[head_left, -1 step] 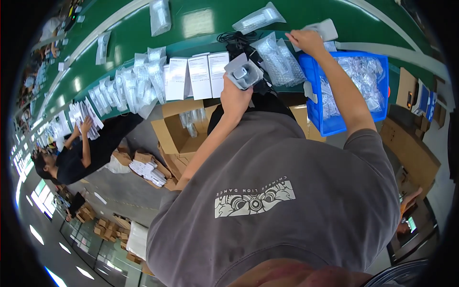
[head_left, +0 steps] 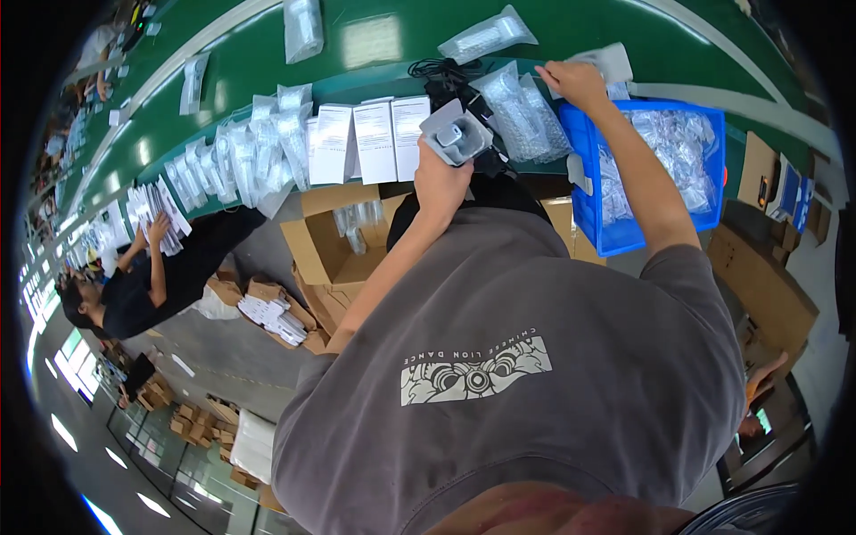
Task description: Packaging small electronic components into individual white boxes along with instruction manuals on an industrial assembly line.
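My left hand (head_left: 441, 185) is closed round a small open white carton (head_left: 472, 143), held upright over the bench edge. Inside the carton sits a whitish device (head_left: 449, 135) with a dark spot on its top. Farther right, my right hand (head_left: 575, 83) hovers above the far left corner of a blue plastic crate (head_left: 589, 214). Its fingers are curled together; what they hold, if anything, is hidden. Just beyond that hand lies a white item (head_left: 611, 62) I cannot make out. Between my hands are bubble-wrap pouches (head_left: 513, 111) and black cables (head_left: 446, 76).
Clear plastic bags (head_left: 669, 147) fill the crate. White printed cartons (head_left: 376, 141) and a row of bubble-wrap pouches (head_left: 241, 160) stand to the left. Pouches (head_left: 488, 36) lie on the green belt (head_left: 392, 22). An open cardboard box (head_left: 334, 241) is below. A co-worker (head_left: 134, 285) handles white cartons.
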